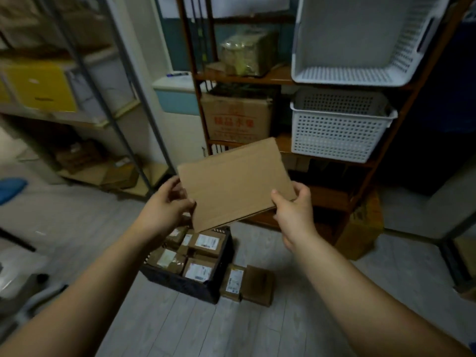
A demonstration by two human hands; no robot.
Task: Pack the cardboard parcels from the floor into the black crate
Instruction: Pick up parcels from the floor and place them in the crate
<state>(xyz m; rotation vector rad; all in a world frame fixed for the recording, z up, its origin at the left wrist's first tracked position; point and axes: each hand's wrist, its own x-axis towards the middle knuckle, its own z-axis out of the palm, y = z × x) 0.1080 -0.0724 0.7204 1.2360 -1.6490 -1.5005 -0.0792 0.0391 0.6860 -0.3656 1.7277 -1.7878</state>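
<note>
I hold a flat, plain brown cardboard parcel [235, 181] up in the air, tilted, with both hands. My left hand [164, 207] grips its left edge and my right hand [293, 212] pinches its lower right corner. Below it on the floor stands the black crate [188, 286], holding several labelled cardboard parcels [203, 244]. Two more parcels lie on the floor against the crate's right side: one with a white label [233, 282] and a plain brown one [258, 286].
A wooden shelf unit [332, 194] stands right behind the crate with white baskets [340, 130] and a printed carton [237, 119]. A metal rack [110, 117] stands at the left. A yellow-brown box [360, 228] sits on the floor at the right. Grey plank floor lies around the crate.
</note>
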